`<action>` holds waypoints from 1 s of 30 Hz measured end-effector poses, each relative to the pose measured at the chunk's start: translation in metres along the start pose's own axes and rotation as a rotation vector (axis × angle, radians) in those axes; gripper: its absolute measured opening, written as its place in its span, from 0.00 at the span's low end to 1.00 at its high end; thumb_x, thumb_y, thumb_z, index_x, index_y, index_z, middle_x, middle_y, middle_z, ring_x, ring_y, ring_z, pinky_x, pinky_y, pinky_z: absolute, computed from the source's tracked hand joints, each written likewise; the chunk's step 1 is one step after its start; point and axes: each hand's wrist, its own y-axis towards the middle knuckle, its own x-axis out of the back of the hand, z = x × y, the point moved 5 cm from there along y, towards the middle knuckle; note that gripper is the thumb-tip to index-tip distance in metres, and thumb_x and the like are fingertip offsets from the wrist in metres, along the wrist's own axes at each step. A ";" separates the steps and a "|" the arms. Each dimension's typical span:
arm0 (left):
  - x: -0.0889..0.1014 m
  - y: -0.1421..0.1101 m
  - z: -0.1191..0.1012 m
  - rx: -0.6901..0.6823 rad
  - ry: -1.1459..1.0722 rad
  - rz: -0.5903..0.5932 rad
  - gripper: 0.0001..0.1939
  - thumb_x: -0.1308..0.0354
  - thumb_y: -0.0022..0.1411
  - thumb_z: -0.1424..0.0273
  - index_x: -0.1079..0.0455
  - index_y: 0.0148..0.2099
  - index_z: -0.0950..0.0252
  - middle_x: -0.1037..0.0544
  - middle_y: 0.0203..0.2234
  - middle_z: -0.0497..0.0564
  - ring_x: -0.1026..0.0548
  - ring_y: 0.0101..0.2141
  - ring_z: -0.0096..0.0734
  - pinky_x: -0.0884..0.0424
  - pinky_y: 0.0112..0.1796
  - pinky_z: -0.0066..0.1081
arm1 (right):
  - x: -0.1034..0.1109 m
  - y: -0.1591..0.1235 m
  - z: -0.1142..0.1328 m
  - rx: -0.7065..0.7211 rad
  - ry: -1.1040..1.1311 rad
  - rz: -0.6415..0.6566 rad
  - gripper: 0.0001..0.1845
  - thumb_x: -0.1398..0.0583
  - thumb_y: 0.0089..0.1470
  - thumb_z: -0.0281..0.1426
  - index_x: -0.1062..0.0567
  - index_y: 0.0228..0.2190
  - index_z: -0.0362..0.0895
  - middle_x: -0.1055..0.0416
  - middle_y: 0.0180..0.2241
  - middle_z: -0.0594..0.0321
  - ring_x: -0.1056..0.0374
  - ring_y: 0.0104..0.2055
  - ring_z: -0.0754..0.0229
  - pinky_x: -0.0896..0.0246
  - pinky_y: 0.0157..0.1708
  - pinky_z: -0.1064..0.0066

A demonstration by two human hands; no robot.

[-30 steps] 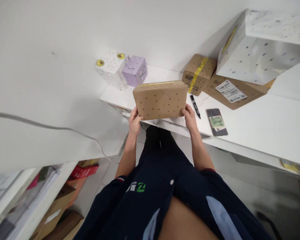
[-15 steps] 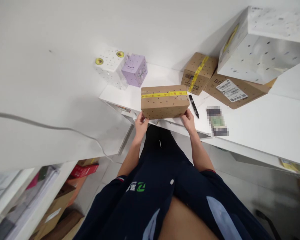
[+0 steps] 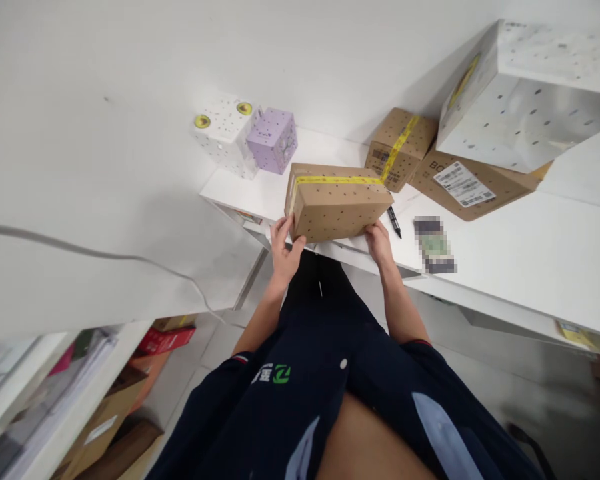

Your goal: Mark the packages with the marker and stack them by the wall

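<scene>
The yellow-taped box [image 3: 343,212] was tilted at the front edge of the white desk [image 3: 530,267], one end face showing. The left hand [image 3: 286,259] gripped that end, fingers along its side and thumb at the near lower edge; the right hand [image 3: 379,245] had its fingers curled on the opposite lower corner. Just beside that corner lay a black marker [image 3: 395,223], partly hidden. Farther back stood a purple box [image 3: 270,145] and a smaller taped carton [image 3: 393,137].
</scene>
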 end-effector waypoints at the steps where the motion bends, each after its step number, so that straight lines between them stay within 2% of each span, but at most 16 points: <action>1: 0.004 0.002 -0.015 -0.076 0.047 -0.010 0.29 0.43 0.65 0.50 0.31 0.63 0.57 0.30 0.56 0.58 0.31 0.59 0.43 0.33 0.60 0.47 | -0.004 0.000 -0.003 -0.020 0.067 -0.005 0.03 0.41 0.44 0.31 0.29 0.27 0.48 0.34 0.28 0.68 0.39 0.35 0.60 0.37 0.38 0.69; 5: 0.011 0.008 -0.063 -0.302 0.195 -0.052 0.26 0.44 0.66 0.52 0.32 0.60 0.59 0.31 0.56 0.58 0.35 0.62 0.46 0.37 0.63 0.51 | -0.020 -0.001 -0.008 -0.072 0.220 -0.019 0.06 0.40 0.41 0.33 0.34 0.25 0.48 0.39 0.26 0.68 0.43 0.31 0.62 0.43 0.30 0.71; 8: 0.009 0.008 -0.080 -0.407 0.220 -0.065 0.23 0.42 0.65 0.58 0.36 0.59 0.59 0.29 0.53 0.57 0.33 0.61 0.45 0.38 0.63 0.54 | -0.024 -0.001 -0.009 -0.117 0.274 -0.036 0.08 0.39 0.41 0.33 0.34 0.27 0.48 0.38 0.27 0.68 0.42 0.31 0.62 0.42 0.31 0.71; 10: 0.006 0.007 -0.086 -0.446 0.195 -0.082 0.26 0.40 0.62 0.62 0.40 0.60 0.59 0.27 0.53 0.57 0.33 0.61 0.45 0.36 0.62 0.54 | -0.022 0.000 -0.009 -0.138 0.302 -0.054 0.09 0.39 0.41 0.33 0.34 0.28 0.48 0.38 0.27 0.69 0.43 0.30 0.63 0.42 0.31 0.72; 13: 0.002 0.008 -0.090 -0.462 0.195 -0.106 0.28 0.38 0.59 0.63 0.42 0.60 0.59 0.26 0.53 0.58 0.33 0.61 0.47 0.34 0.61 0.54 | -0.019 0.000 -0.009 -0.153 0.335 -0.057 0.10 0.38 0.43 0.31 0.35 0.28 0.48 0.40 0.26 0.71 0.44 0.29 0.65 0.42 0.31 0.73; 16: -0.002 0.010 -0.093 -0.470 0.268 -0.066 0.24 0.39 0.60 0.61 0.39 0.56 0.59 0.24 0.53 0.57 0.26 0.56 0.45 0.37 0.62 0.56 | -0.018 0.000 -0.010 -0.165 0.360 -0.052 0.10 0.38 0.43 0.30 0.36 0.28 0.48 0.41 0.25 0.72 0.43 0.28 0.66 0.42 0.31 0.75; 19: -0.003 0.014 -0.092 -0.452 0.300 -0.015 0.20 0.40 0.61 0.61 0.36 0.53 0.58 0.24 0.53 0.56 0.25 0.54 0.44 0.40 0.64 0.56 | -0.017 0.000 -0.010 -0.174 0.375 -0.050 0.11 0.38 0.42 0.29 0.37 0.27 0.48 0.41 0.25 0.72 0.43 0.28 0.66 0.41 0.31 0.75; 22: 0.000 0.015 -0.090 -0.449 0.277 -0.024 0.19 0.39 0.60 0.61 0.33 0.52 0.58 0.26 0.54 0.55 0.28 0.56 0.45 0.43 0.65 0.56 | -0.017 0.001 -0.011 -0.173 0.375 -0.044 0.12 0.38 0.42 0.30 0.37 0.27 0.48 0.41 0.25 0.72 0.43 0.28 0.66 0.41 0.30 0.75; 27: 0.002 0.015 -0.084 -0.414 0.289 -0.046 0.22 0.37 0.57 0.57 0.29 0.52 0.58 0.40 0.59 0.57 0.41 0.63 0.53 0.44 0.65 0.58 | -0.017 0.001 -0.010 -0.168 0.329 -0.045 0.11 0.38 0.42 0.32 0.36 0.28 0.48 0.40 0.25 0.72 0.42 0.29 0.65 0.40 0.31 0.73; 30: 0.002 0.016 -0.082 -0.379 0.295 -0.029 0.24 0.35 0.55 0.55 0.27 0.52 0.57 0.44 0.59 0.56 0.43 0.64 0.55 0.46 0.65 0.59 | -0.017 0.001 -0.008 -0.170 0.297 -0.045 0.12 0.38 0.43 0.34 0.38 0.28 0.49 0.40 0.25 0.71 0.41 0.29 0.65 0.40 0.31 0.72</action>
